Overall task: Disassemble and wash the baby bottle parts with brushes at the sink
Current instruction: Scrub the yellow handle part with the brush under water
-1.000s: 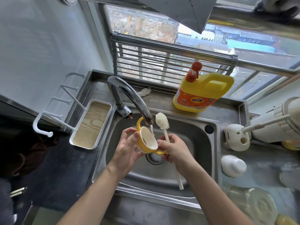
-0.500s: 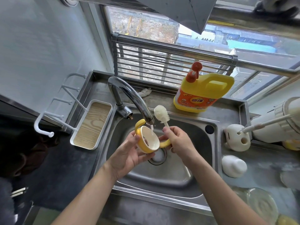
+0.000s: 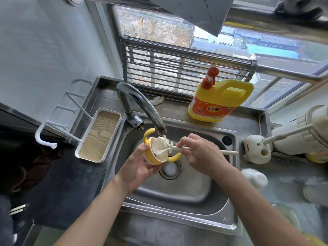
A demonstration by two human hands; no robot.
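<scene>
My left hand [image 3: 137, 167] grips a yellow bottle collar with two curved handles [image 3: 154, 159] over the steel sink [image 3: 177, 194], just under the faucet spout [image 3: 142, 107]. My right hand [image 3: 202, 155] pinches the handle of a white bottle brush [image 3: 162, 145]. The brush head sits inside the collar's cream opening, and its handle sticks out to the right past my fingers. A white bottle part [image 3: 254, 180] lies on the counter to the right of the sink.
A yellow detergent jug [image 3: 220, 102] stands behind the sink. A white brush holder [image 3: 258, 150] with a thin brush stands to the right. A wood-patterned tray [image 3: 99, 135] and a white hook rack [image 3: 58, 125] are on the left. The drain [image 3: 170, 169] lies below my hands.
My right hand has swung the brush from upright beside the collar to lying sideways, its head pushed into the collar's opening. My left hand has tilted the collar and kept it under the spout.
</scene>
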